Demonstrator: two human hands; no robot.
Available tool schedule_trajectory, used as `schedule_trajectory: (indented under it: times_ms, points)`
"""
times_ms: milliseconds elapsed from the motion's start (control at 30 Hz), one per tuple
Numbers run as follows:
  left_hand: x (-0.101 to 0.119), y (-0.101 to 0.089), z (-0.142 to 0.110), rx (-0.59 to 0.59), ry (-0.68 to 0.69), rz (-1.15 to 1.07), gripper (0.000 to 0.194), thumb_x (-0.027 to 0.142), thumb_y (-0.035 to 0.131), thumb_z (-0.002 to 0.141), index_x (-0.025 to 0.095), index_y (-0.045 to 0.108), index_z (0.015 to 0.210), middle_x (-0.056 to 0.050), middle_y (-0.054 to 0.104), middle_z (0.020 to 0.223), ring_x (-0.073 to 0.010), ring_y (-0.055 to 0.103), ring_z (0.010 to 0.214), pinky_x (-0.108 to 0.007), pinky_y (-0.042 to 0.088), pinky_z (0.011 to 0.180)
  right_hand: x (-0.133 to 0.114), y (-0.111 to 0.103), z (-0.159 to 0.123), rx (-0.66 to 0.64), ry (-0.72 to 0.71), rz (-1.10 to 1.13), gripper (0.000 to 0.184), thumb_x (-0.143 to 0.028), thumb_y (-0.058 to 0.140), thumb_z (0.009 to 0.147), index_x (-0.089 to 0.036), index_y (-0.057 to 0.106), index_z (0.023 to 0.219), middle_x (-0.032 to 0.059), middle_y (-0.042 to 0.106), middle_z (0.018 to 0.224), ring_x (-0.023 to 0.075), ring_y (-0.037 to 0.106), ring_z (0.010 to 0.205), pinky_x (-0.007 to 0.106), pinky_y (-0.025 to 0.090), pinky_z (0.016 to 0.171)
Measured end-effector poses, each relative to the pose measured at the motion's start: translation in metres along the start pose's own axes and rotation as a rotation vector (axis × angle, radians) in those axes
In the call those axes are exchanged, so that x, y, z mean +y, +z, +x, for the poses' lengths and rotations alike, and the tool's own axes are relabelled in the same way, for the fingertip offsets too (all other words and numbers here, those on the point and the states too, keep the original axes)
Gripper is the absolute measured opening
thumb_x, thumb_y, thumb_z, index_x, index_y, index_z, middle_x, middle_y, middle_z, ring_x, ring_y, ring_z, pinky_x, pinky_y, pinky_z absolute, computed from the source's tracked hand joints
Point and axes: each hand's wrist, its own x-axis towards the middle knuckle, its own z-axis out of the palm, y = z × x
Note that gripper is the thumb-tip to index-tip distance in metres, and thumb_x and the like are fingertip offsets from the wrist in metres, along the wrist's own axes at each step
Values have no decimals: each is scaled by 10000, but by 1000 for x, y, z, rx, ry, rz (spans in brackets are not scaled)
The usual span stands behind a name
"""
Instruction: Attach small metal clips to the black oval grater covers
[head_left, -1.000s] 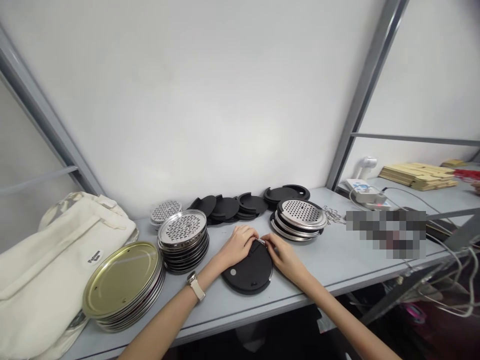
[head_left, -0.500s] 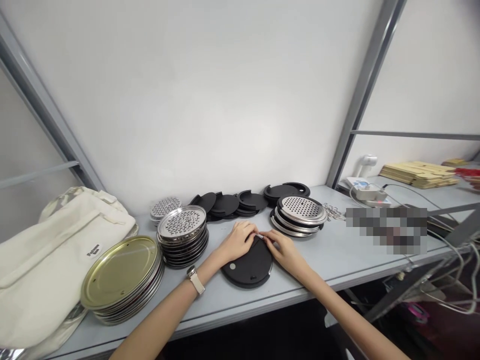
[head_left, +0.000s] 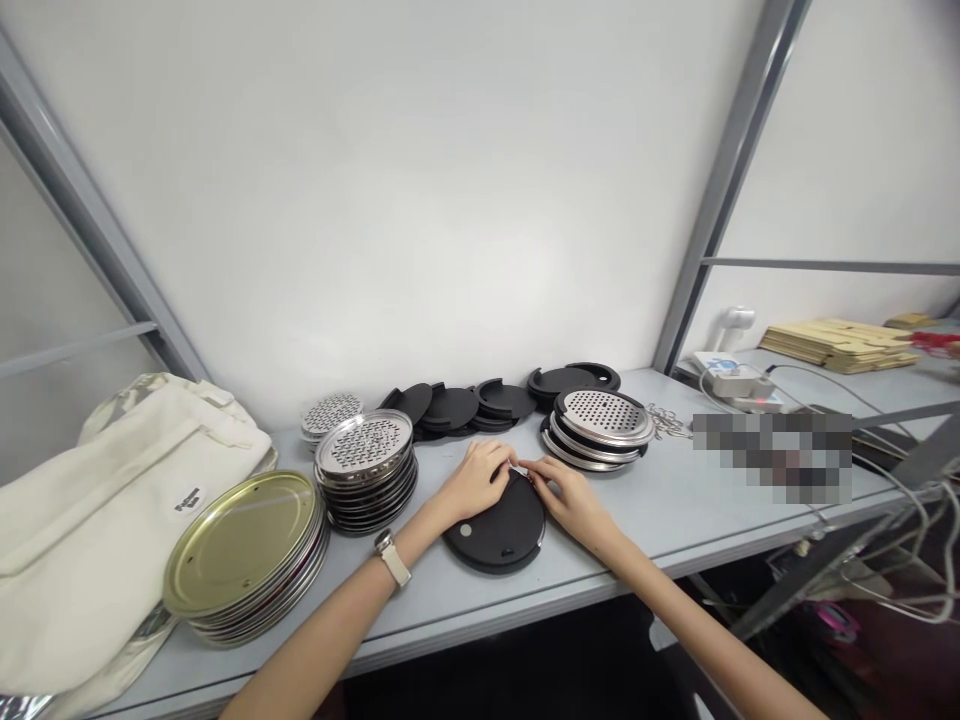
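The black disc lies flat at lower centre; round, it shows no clear long axis, its small metal piece towards the frame's top. The right hand pinches that piece between its fingers; the left hand curls over the disc's edge, and I cannot tell what its fingers grip. The grey surface runs below a white wall.

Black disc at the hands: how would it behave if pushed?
The black disc would likely slide, not roll: it lies flat on the table. Probably stiff; no sag or bend shows. Unlikely to tip, being wide and low.
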Motion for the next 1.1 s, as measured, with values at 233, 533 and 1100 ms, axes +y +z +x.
schedule_trajectory:
  times_ms: [233,533,1100]
  points:
    - [-1,0,0,6,3,-4,177,116,399,882,201,553,904,-25,585,930,-180,538,945,-344,374,904,-1,1,2,-1,-7,-16,323,-199,409,921,-209,644,1142,63,581,853,199,600,782,327,492,741]
    - [0,-1,0,-12,-13,1,189,134,388,903,208,561,920,-30,586,953,-185,541,957,-352,371,914,0,2,1,-34,-26,-35,344,-194,375,936,-194,606,1192,68,562,868,197,581,805,333,488,766]
    - [0,-1,-1,-23,-2,36,169,115,391,894,210,528,924,-19,574,963,-175,532,954,-328,371,898,2,1,2,-22,-3,-25,308,-201,410,925,-186,633,1136,63,582,841,195,593,767,322,479,720]
